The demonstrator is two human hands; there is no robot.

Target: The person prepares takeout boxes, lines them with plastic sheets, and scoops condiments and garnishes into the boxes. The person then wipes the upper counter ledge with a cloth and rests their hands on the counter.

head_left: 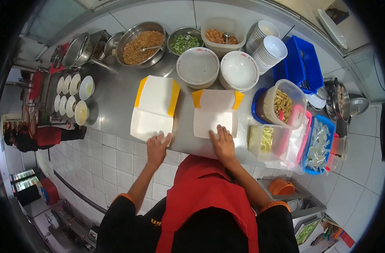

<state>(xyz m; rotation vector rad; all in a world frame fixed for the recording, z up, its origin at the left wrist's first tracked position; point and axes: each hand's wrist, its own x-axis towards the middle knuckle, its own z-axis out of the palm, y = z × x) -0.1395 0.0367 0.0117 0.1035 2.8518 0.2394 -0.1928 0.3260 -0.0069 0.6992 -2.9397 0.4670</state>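
Two open paper boxes, white inside with yellow side flaps, lie on the steel counter. At the front edge of the left box (152, 120), my left hand (158, 147) rests with its fingers apart. My right hand (223, 141) touches the front of the right box (213, 116), its fingers spread and its thumb out to the side. Both lids stand folded back, and neither box shows food inside. Behind the boxes are two stacks of white bowls, the left stack (197, 66) and the right stack (239, 71).
At the back stand a bowl of brown minced food (142, 47), chopped greens (186, 43) and an orange-brown mix (220, 37). Pickle tubs (282, 105) and a blue basket (319, 143) are right. Filled bowls (81, 112) line the left; a co-worker (47, 137) stands beyond.
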